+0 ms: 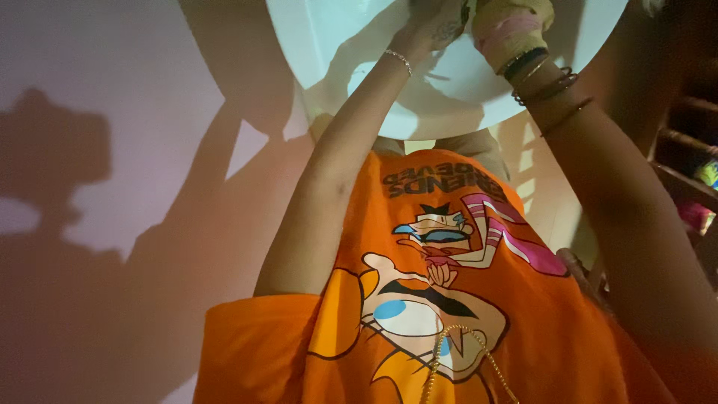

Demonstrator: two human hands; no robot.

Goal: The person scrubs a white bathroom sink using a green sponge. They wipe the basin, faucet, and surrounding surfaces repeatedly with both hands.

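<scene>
We reach both arms out to the white round basin (449, 97), left hand (437, 30) pressed on its inside, right hand (508, 26) clenching a cloth-like bundle (502, 34) — we risk that bundle slipping, since both grips sit half out of view.

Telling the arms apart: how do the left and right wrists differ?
Left wrist wears one thin silver bracelet; right wrist wears several dark bangles. Left hand is bare; pink-and-beige cloth covers the right. Both reach to the white basin.
</scene>
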